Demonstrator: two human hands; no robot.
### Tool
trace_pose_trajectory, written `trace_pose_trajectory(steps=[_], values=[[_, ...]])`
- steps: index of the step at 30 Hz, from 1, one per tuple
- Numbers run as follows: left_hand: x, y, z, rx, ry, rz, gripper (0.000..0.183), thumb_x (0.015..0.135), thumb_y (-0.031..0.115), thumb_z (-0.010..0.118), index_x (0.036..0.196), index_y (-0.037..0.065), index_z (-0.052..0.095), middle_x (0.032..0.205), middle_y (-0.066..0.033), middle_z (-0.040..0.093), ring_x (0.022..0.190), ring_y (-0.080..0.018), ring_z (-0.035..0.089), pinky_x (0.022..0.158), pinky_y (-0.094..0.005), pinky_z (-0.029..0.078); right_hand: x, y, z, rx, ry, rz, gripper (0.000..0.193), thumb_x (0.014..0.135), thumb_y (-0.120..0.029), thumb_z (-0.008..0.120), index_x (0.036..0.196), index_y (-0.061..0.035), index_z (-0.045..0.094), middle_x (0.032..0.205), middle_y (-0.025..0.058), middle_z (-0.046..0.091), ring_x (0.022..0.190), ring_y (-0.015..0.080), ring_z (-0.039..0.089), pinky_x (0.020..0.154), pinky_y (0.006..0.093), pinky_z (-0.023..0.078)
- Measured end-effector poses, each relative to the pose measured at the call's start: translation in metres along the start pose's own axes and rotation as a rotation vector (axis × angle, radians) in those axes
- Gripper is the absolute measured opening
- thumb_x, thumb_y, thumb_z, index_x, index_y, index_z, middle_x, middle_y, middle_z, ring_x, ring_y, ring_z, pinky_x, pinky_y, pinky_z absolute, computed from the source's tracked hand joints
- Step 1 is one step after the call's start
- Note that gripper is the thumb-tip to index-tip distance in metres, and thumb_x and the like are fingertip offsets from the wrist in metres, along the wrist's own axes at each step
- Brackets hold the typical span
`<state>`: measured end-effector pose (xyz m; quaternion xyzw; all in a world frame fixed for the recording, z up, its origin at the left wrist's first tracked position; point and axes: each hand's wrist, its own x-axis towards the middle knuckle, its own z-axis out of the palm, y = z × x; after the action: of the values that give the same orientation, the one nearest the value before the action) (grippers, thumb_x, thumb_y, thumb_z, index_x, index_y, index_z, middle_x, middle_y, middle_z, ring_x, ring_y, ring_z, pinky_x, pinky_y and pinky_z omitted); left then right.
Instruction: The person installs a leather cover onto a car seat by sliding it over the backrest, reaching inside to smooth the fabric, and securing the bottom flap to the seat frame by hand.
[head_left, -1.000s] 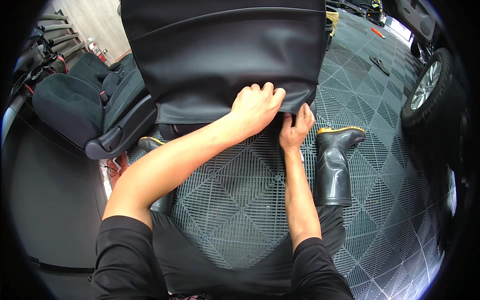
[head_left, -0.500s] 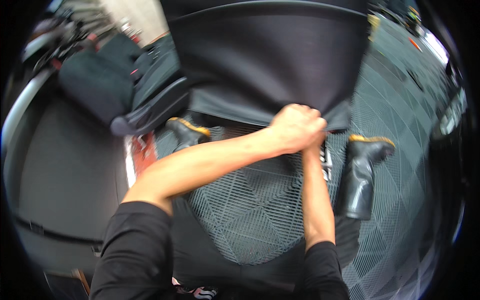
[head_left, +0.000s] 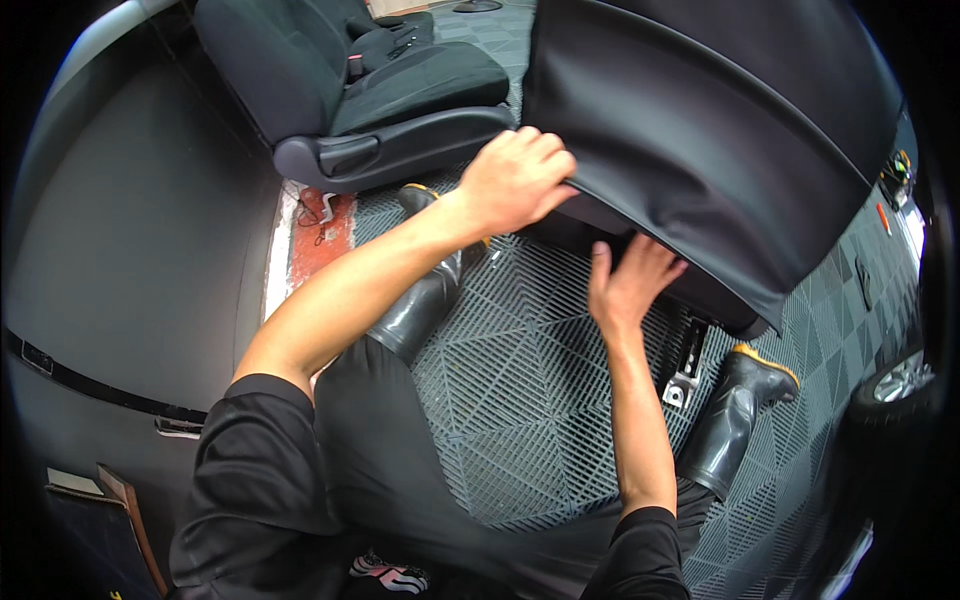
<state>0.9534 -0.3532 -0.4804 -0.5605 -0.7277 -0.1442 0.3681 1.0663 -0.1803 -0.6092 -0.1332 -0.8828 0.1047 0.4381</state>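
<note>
A black leather-like seat cover drapes over a car seat that stands upright in front of me. My left hand is closed on the cover's lower edge at its left corner, fingers curled over it. Under the same edge, near the middle, my right hand is open; its thumb points up and its fingertips reach up beneath the hem. The cover is creased above that hand. Below the hem the dark underside of the seat shows partly, and a metal seat rail sticks out at its lower right.
A dark fabric car seat stands at the far left on the ribbed grey floor tiles. Black boots with yellow soles flank the work. A large dark panel fills the left side. A car wheel is at far right.
My hands were together at the cover's lower right; now they are apart, the left at the left corner and the right under the hem. The view has turned, placing the covered seat farther right.
</note>
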Motion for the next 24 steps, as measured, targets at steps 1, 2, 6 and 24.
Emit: trace_pose_trajectory(steps=[1, 2, 6, 24], values=[[0.002, -0.002, 0.001, 0.023, -0.005, -0.004, 0.031, 0.071, 0.024, 0.079, 0.090, 0.010, 0.058, 0.090, -0.0060, 0.056, 0.084, -0.0258, 0.057, 0.072, -0.0377, 0.046, 0.002, -0.017, 0.009, 0.003, -0.047, -0.066, 0.075, 0.090, -0.040, 0.061, 0.146, 0.0014, 0.034, 0.152, 0.0282, 0.027, 0.143, 0.0478, 0.020, 0.111, 0.0695, 0.012], [0.004, -0.004, 0.000, 0.039, -0.047, -0.009, 0.032, 0.071, 0.024, 0.079, 0.091, 0.010, 0.058, 0.090, -0.0061, 0.057, 0.085, -0.0259, 0.058, 0.073, -0.0379, 0.047, 0.007, -0.029, 0.017, -0.037, -0.034, -0.128, 0.072, 0.090, -0.041, 0.060, 0.145, 0.0009, 0.039, 0.150, 0.0251, 0.035, 0.141, 0.0446, 0.027, 0.112, 0.0656, 0.017], [0.007, -0.014, -0.004, 0.069, -0.203, 0.004, 0.033, 0.070, 0.024, 0.078, 0.090, 0.008, 0.058, 0.091, -0.0071, 0.058, 0.086, -0.0252, 0.062, 0.074, -0.0376, 0.054, 0.033, -0.051, 0.026, 0.012, -0.032, -0.320, 0.065, 0.089, -0.045, 0.060, 0.137, -0.0022, 0.051, 0.138, 0.0170, 0.054, 0.130, 0.0354, 0.046, 0.109, 0.0545, 0.030], [-0.057, 0.014, 0.028, -0.017, 0.048, 0.004, 0.011, 0.074, 0.016, 0.063, 0.078, 0.008, 0.056, 0.083, -0.0045, 0.052, 0.074, -0.0204, 0.058, 0.064, -0.0333, 0.052, 0.039, -0.032, 0.098, 0.142, -0.230, -0.319, 0.054, 0.091, -0.038, 0.062, 0.135, -0.0076, 0.052, 0.133, 0.0150, 0.057, 0.128, 0.0301, 0.051, 0.107, 0.0470, 0.040]])
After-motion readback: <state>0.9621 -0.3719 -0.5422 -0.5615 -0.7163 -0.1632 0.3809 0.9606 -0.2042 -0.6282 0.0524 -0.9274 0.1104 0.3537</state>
